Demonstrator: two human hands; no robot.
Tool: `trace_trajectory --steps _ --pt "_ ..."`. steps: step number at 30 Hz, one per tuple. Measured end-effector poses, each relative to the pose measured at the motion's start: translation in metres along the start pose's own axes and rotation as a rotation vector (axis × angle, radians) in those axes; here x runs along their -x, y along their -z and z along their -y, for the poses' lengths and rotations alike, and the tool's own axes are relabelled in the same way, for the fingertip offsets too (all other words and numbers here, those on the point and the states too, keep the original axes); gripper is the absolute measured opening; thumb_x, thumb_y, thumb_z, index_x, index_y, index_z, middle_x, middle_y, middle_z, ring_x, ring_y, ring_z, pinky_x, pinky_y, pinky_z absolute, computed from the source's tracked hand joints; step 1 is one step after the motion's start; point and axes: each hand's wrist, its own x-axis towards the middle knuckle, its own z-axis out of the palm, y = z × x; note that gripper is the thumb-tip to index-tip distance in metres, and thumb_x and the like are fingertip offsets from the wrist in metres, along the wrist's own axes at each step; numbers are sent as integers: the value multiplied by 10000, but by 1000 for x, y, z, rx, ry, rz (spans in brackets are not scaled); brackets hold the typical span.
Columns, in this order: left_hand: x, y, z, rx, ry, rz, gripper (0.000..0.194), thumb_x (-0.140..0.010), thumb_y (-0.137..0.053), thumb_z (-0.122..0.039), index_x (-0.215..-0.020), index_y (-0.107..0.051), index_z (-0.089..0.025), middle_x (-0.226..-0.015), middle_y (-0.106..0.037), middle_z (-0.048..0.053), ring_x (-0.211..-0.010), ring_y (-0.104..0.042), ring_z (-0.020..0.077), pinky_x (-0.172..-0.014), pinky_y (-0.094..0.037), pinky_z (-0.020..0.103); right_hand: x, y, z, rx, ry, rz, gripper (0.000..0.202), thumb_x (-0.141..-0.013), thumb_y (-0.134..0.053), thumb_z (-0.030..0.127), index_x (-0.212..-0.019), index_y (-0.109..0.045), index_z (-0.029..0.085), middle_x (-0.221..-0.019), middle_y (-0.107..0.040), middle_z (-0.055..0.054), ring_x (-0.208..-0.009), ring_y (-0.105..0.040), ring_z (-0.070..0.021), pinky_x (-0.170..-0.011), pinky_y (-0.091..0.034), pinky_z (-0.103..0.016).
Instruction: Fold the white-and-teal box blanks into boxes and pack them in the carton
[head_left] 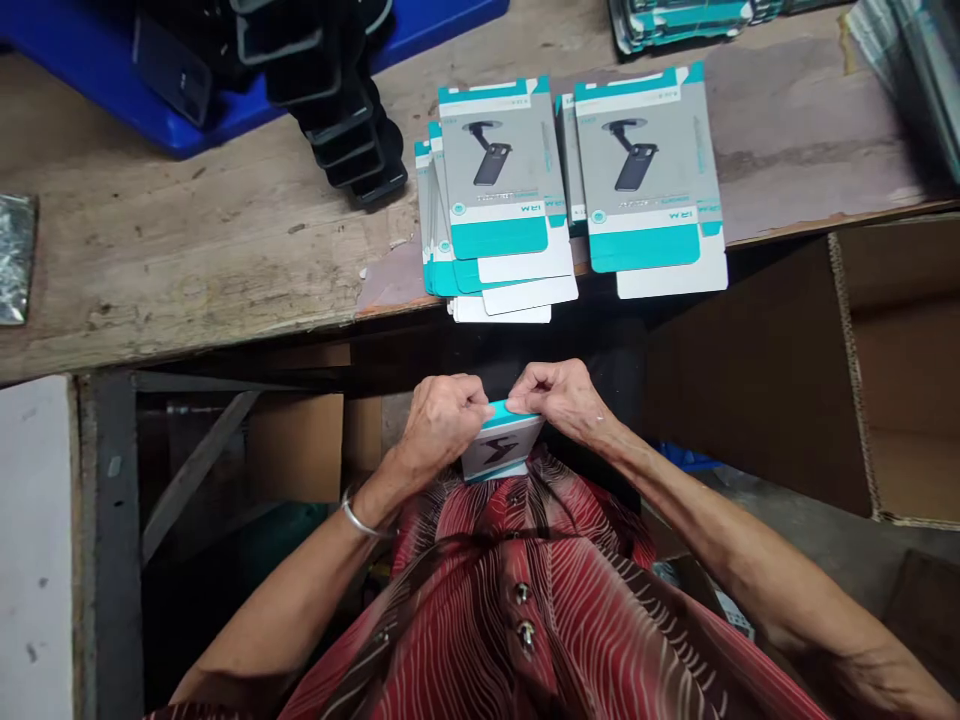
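Note:
A small printed box [501, 446], grey and white with a teal top edge, is held upright close to my body, below the table's front edge. The fingers of my left hand [448, 415] pinch the top edge on its left side. On the right side of that same edge, my right hand [561, 400] grips with thumb and bent fingers. Two piles of flat printed cartons, a left pile [495, 165] and a right pile [649, 165], lie on the table beyond my hands.
The wooden table [187, 230] bears a stack of black holders [352, 120] beside a blue tray [435, 25]. More teal packages [682, 20] lie at the back. A silvery packet [15, 260] is at far left. An open cardboard box [757, 370] stands right.

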Motion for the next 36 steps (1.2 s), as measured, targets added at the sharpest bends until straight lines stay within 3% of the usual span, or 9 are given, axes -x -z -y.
trace_trajectory --steps 5,8,12,17,20,25,31,33,36 --pt "-14 3 -4 -193 -90 200 126 -627 -569 -134 -502 -564 -146 -447 -406 -47 -477 -340 86 -495 -239 250 3 3 -10 -50 -49 8 225 -477 -799 279 -555 -647 133 -537 -610 0 -514 -494 -106 -493 -371 -235" --pt "-10 1 4 -116 -220 218 158 -697 -577 -179 -546 -606 -141 -515 -520 -24 -507 -419 90 -525 -310 236 16 9 -12 28 23 -44 196 -585 -750 326 -601 -678 145 -579 -618 3 -557 -503 -113 -532 -380 -243" --pt "3 11 9 101 -311 369 227 -820 -525 -252 -730 -709 -154 -664 -654 -2 -582 -540 94 -572 -404 203 37 17 -9 33 50 120 240 -742 -645 377 -704 -737 159 -792 -698 -31 -729 -597 -153 -682 -445 -271" --pt "3 29 -1 -53 -336 565 193 -758 -518 -154 -758 -711 -152 -631 -646 -12 -554 -540 89 -532 -386 195 46 8 -6 48 11 69 207 -704 -694 357 -681 -735 155 -726 -702 -34 -685 -606 -160 -653 -456 -277" --pt "7 23 1 -274 -452 477 186 -723 -481 -102 -615 -626 -145 -527 -565 -20 -474 -464 82 -476 -321 209 51 -4 -10 142 107 -16 211 -734 -668 336 -625 -700 159 -643 -673 -29 -605 -578 -144 -590 -433 -268" --pt "14 8 18 -533 -774 118 218 -739 -411 -81 -607 -568 -154 -563 -564 20 -499 -472 122 -456 -319 237 46 -14 -16 273 273 -187 247 -765 -624 337 -582 -652 173 -609 -631 -17 -576 -528 -127 -577 -398 -265" --pt "12 27 19 -137 -501 260 328 -927 -400 -272 -820 -691 -166 -767 -707 18 -666 -630 115 -652 -494 213 36 -27 -20 -167 19 -231 413 -782 -596 539 -611 -646 166 -544 -557 8 -526 -479 -121 -514 -367 -252" --pt "19 32 17 -131 -490 300 334 -934 -421 -357 -901 -694 -168 -825 -719 26 -724 -655 139 -685 -510 236 38 -31 -24 -271 36 -219 532 -836 -478 631 -724 -696 158 -687 -653 -48 -639 -576 -168 -596 -445 -280" --pt "35 28 22 -238 -513 179 446 -834 -570 -504 -1138 -625 -181 -985 -722 62 -861 -682 207 -733 -531 294 42 -31 -30 -353 172 -95 715 -825 -333 763 -994 -706 176 -1021 -692 -111 -918 -635 -250 -764 -502 -351"
